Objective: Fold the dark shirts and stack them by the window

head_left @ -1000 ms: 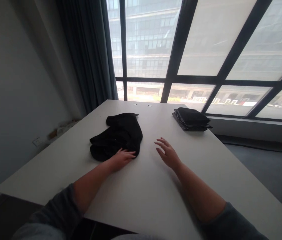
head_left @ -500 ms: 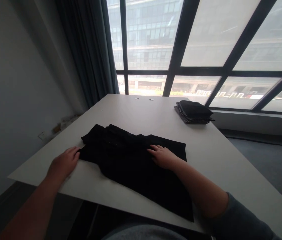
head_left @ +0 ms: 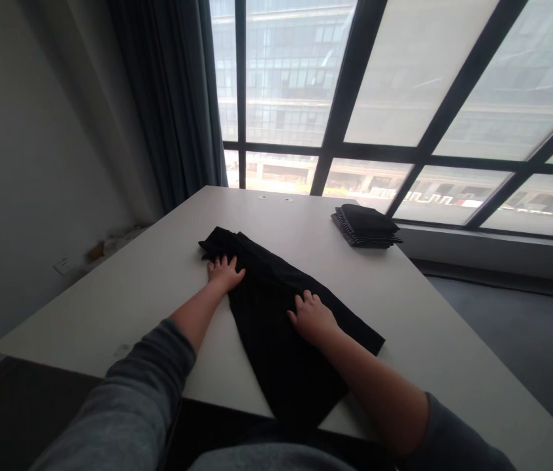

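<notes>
A pair of black trousers (head_left: pixel 276 340) lies slantwise over the table, its bunched upper end far left and two leg-like ends toward me and to the right. One leg end reaches the near table edge. My left hand (head_left: pixel 226 273) rests on the left side of the cloth below the bunched end, fingers spread. On the middle of the trousers lies my right hand (head_left: pixel 313 318), palm down, its fingers slightly bent and apart. Neither hand grips the fabric. Folds and seams are hard to make out in the dark cloth.
The white table (head_left: pixel 159 294) carries a stack of folded dark clothes (head_left: pixel 367 226) at its far right. Beyond it stand a large window (head_left: pixel 286 85) and a dark curtain (head_left: pixel 173 98). A wall with a socket (head_left: pixel 62 266) is on the left.
The trousers have turned on the table, their upper end swinging away from me and rightward. My left hand has moved forward and right onto the cloth; my right hand stays on it.
</notes>
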`<state>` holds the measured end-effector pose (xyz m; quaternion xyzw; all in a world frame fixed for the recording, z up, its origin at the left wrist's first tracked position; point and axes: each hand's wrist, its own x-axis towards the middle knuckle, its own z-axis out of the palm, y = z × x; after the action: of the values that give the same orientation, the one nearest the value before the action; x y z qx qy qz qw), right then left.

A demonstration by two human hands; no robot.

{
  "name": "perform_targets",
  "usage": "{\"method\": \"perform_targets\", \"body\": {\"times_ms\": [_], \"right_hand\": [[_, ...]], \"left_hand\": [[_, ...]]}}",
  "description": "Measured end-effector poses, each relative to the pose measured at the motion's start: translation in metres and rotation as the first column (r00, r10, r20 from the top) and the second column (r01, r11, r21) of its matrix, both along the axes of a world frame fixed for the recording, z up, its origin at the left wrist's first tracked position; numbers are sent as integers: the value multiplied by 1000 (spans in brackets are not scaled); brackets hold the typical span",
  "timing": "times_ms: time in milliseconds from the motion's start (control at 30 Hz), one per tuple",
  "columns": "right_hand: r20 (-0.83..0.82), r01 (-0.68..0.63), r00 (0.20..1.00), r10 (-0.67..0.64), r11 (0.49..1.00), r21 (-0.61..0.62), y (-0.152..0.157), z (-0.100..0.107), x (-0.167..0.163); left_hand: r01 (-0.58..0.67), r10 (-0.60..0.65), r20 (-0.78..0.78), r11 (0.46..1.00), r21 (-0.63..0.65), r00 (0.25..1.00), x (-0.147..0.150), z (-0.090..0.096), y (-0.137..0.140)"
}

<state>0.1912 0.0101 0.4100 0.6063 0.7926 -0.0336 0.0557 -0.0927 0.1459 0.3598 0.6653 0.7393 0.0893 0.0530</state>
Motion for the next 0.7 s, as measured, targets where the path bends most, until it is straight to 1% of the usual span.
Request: {"method": "perform_targets", "body": {"times_ms": [67, 100, 200, 233, 267, 300, 367, 433, 467, 500, 533, 600, 633, 700], "right_hand": [[-10, 82, 997, -82, 996, -29, -1, 0, -3], [-13, 118, 993, -119, 992, -46, -3, 0, -4], [-15, 179, 984, -180, 982, -68, -17, 1, -4], [-15, 180, 983, -182, 981, -75, -22, 2, -4], [-14, 173, 985, -175, 981, -88, -26, 4, -3], [-12, 157, 987, -159, 982, -109, -29, 7, -1], [-36, 83, 995, -90, 981, -174, -28, 18, 4], [-141, -43, 990, 9, 968, -246, -16, 30, 11], [-211, -103, 976, 50, 963, -251, -5, 36, 15], [-273, -145, 959, 83, 965, -218, 7, 39, 18], [-311, -170, 943, 116, 973, -154, 22, 41, 22], [-304, -194, 934, 185, 981, 0, 53, 37, 28], [-273, -211, 938, 215, 977, 44, 68, 32, 31], [-210, -234, 948, 237, 971, 41, 94, 17, 35]], "left_hand": [[121, -122, 32, 992, 37, 992, 33, 3, 28], [196, -199, 50, 979, 57, 979, 50, 4, 38], [395, -408, 101, 910, 122, 908, 95, 3, 53], [427, -444, 115, 893, 145, 889, 103, 3, 54], [432, -454, 129, 886, 168, 882, 106, 2, 55], [411, -438, 141, 892, 186, 888, 105, 2, 54], [314, -349, 164, 927, 204, 923, 88, 2, 54], [189, -227, 188, 961, 200, 956, 59, 5, 53], [128, -168, 201, 972, 197, 965, 43, 8, 52], [69, -112, 214, 978, 198, 970, 26, 11, 51], [11, -57, 227, 980, 199, 972, 9, 14, 51], [-96, 45, 249, 975, 198, 968, -20, 19, 48], [-142, 89, 257, 971, 195, 962, -32, 21, 47], [-217, 163, 266, 958, 186, 950, -50, 22, 47]]}}
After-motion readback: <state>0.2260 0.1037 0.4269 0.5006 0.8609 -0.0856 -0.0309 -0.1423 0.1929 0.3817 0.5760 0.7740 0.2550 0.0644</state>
